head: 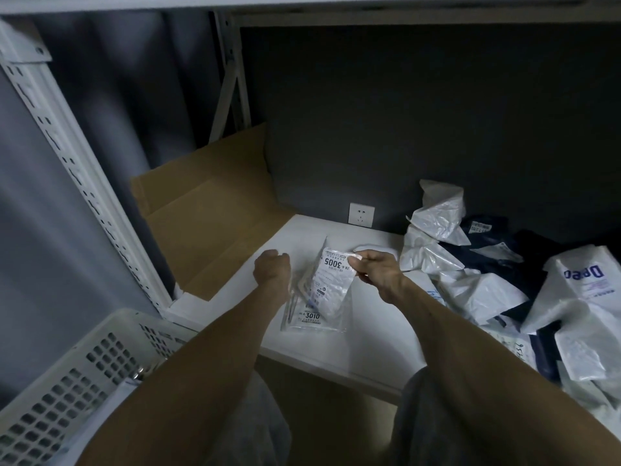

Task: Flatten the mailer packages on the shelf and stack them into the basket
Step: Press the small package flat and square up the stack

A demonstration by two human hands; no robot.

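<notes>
Right fingers [357, 259] pinched on crinkly white mailer [332, 280]; left fingers [283, 259] curled, hold unclear.

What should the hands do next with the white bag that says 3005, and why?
Probably lay the 3005 mailer down on the shelf and press it flat: the right hand pinches only its corner, it looks bent, and the basket takes flat ones.

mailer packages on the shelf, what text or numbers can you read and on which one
"3005": label of the small white mailer in the right hand.
"3010": label of the flat mailer beneath it.
"Dreo", probably: blue print on the large white mailer.
Fine print and handwriting: too blurred.
</notes>
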